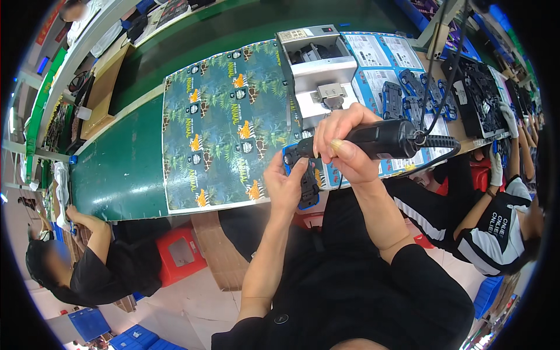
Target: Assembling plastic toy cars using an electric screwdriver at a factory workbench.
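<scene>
My left hand grips a toy car with a black underside and a blue rim, its thumb lying across the piece. In my right hand is a black electric screwdriver, held nearly level, its tip end pointing left to the car's upper part. Whether the bit touches the car is hidden behind the tool's nose and my fingers. A cable runs from the screwdriver's rear. Just beyond my hands stands a metal screw feeder with a dark opening on top.
A patterned animal-print sheet covers the bench at left. Several blue-and-black toy cars lie to the right, beside a black box of dark parts. A person sits at left; another, with white gloves, works at right.
</scene>
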The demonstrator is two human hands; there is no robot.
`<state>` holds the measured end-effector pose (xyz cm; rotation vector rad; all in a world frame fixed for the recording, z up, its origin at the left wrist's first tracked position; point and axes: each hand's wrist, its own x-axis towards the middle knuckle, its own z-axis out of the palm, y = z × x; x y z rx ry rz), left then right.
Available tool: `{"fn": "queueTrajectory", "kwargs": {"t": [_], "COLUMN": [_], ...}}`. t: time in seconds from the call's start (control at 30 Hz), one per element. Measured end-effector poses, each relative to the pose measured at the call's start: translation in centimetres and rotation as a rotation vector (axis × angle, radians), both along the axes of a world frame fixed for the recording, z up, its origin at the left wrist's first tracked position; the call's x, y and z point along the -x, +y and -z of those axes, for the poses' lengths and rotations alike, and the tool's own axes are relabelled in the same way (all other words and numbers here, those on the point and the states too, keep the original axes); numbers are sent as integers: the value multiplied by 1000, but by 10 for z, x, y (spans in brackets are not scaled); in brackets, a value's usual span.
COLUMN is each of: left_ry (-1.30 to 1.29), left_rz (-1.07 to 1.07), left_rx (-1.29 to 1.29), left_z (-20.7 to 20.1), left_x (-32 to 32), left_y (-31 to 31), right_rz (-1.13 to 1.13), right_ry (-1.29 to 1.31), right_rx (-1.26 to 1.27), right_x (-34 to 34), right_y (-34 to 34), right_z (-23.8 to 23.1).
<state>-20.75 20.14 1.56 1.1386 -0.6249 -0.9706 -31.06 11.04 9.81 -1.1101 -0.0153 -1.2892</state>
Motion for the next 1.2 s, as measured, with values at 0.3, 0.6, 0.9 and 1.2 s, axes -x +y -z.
{"fn": "queueTrajectory", "kwargs": {"t": [0.3, 0.6, 0.9, 1.2], "left_ry": [167, 637, 580, 501], "left_rz": [9, 48, 92, 61], "left_rx": [-21, 76, 37, 23], "left_z": [-6, 9, 10, 10], "left_x": [-5, -35, -35, -30], "left_y": [-4, -3, -5, -14], "right_rz": [51, 381, 463, -40], "right_ry": [-5, 44, 449, 32], "right_rx": [64, 123, 224, -121], "right_x": [10, 22, 2, 32], "right_y": [-2, -50, -60, -12], "right_z": [-9, -51, -54, -48]}}
